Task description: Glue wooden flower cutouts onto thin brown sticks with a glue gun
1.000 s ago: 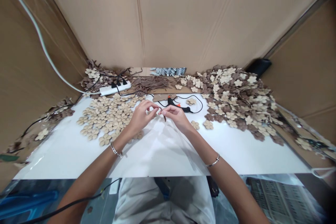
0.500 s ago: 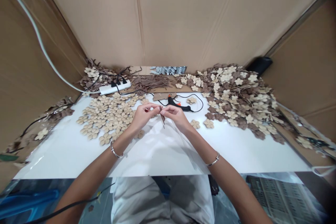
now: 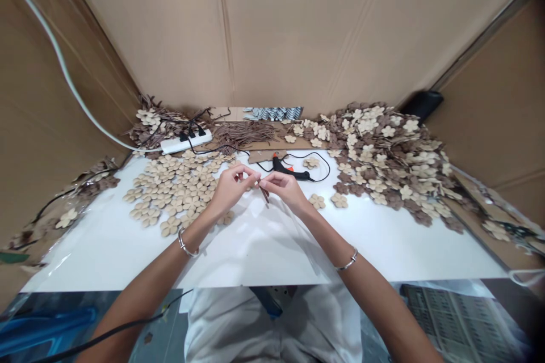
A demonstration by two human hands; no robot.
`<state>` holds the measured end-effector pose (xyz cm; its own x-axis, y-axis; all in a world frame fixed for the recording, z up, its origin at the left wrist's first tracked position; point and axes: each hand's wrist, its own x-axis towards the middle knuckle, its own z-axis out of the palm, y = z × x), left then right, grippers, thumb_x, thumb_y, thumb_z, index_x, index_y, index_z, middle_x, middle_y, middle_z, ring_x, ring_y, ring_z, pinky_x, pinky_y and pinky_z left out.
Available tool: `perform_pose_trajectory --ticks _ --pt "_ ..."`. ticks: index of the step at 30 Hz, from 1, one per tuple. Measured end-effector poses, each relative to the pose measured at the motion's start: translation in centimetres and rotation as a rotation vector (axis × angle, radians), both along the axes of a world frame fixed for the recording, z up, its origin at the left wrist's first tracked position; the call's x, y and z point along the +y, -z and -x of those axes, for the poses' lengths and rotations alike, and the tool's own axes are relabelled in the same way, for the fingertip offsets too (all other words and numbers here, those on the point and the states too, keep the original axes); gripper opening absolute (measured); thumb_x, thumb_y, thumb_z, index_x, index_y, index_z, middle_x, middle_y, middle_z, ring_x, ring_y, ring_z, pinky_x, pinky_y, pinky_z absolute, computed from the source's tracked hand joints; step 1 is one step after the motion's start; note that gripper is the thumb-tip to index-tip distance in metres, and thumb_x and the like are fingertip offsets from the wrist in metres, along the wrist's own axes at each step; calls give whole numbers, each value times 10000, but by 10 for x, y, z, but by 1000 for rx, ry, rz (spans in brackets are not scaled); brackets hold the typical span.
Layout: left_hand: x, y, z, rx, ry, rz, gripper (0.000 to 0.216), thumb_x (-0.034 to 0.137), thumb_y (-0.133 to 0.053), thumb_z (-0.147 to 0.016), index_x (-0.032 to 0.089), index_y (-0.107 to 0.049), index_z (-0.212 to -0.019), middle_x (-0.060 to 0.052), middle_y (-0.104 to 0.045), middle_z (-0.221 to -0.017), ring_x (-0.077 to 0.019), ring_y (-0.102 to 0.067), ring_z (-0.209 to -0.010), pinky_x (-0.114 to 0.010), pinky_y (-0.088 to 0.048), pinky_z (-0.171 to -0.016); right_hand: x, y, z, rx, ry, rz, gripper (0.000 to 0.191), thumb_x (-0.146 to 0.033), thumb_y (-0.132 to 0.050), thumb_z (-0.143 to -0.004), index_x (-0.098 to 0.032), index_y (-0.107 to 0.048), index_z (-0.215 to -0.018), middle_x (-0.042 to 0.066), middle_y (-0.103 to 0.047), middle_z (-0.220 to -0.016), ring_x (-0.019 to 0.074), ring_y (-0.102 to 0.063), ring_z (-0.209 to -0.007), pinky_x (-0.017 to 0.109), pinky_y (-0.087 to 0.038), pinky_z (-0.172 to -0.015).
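Thin brown cord strips (image 3: pixel 264 195) hang between my two hands over the white table, their lower ends pointing down. My left hand (image 3: pixel 233 185) is closed in a pinch at their upper end, thumb against forefinger. From the other side, my right hand (image 3: pixel 286 187) pinches the same strips, its fingertips almost touching those of the left. What lies right between the fingertips is too small to make out. Beige felt flowers (image 3: pixel 187 184) are spread out just left of my left hand. Behind my right hand rests a black glue gun (image 3: pixel 289 169) with orange parts.
A heap of beige and brown felt flowers (image 3: pixel 383 153) covers the right side. At the back lie a bundle of brown cords (image 3: pixel 244 133) and a white power strip (image 3: pixel 186 140) with plugs. Cardboard walls (image 3: pixel 289 28) enclose the white table (image 3: pixel 255 261).
The cord strips have tilted slightly and their ends now stand a little apart. Both hands stay nearly in place, with only small finger movement.
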<state>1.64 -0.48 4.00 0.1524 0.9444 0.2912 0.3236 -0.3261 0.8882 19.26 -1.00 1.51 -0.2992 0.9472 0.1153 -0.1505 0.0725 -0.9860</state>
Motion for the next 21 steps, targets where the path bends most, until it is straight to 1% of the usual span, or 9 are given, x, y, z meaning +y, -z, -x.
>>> perform_pose_trajectory --ticks 4,6,8,10,12,14,18,21 --pt "4 4 4 -26 4 80 274 433 -671 -796 167 -705 -741 -3 -631 -669 -111 -442 -580 -251 -340 -576 0 -4 0 42 87 -33 245 -425 -728 -768 -196 -641 -788 7 -690 -803 159 -624 -793 287 -474 -776" --pt "6 5 6 -56 18 117 289 449 -682 -783 162 -710 -758 -9 -639 -678 -113 -463 -586 -247 -346 -575 0 -6 0 43 96 -86 227 -423 -710 -785 -206 -654 -817 8 -698 -859 173 -633 -877 302 -469 -852" --pt "8 6 6 -95 47 152 302 458 -693 -768 157 -710 -773 -20 -649 -696 -122 -498 -607 -247 -360 -583 0 -5 -1 -1 72 -133 227 -430 -681 -813 -209 -692 -864 19 -709 -912 184 -630 -925 312 -459 -891" --pt "8 6 7 -114 75 185 309 462 -700 -756 153 -705 -761 -29 -655 -700 -133 -526 -627 -249 -370 -592 0 -4 -1 -63 24 -154 262 -448 -637 -851 -206 -727 -896 31 -718 -927 193 -627 -938 314 -456 -891" --pt "9 5 7 -115 84 207 309 461 -706 -749 152 -698 -734 -30 -652 -679 -137 -532 -630 -250 -370 -596 -1 -1 -2 -104 -24 -142 311 -470 -596 -880 -200 -749 -899 40 -727 -913 194 -625 -910 309 -460 -858" --pt "10 5 7 -120 65 223 309 460 -722 -731 153 -692 -709 -25 -643 -660 -134 -523 -621 -250 -364 -592 -1 1 -2 -114 -48 -112 337 -480 -580 -889 -197 -762 -903 42 -735 -901 182 -618 -840 296 -462 -803" --pt "15 5 11 -149 18 230 317 464 -752 -695 153 -688 -691 -19 -635 -675 -131 -516 -630 -251 -365 -606 -1 3 -1 -108 -71 -70 324 -461 -587 -892 -196 -769 -923 41 -745 -908 149 -578 -724 277 -451 -725" --pt "18 3 16 -155 -23 205 319 468 -761 -685 158 -686 -676 -9 -617 -667 -123 -489 -619 -251 -357 -599 -2 1 0 -123 -81 -75 308 -438 -589 -895 -189 -770 -886 44 -746 -903 155 -585 -757 280 -451 -762"
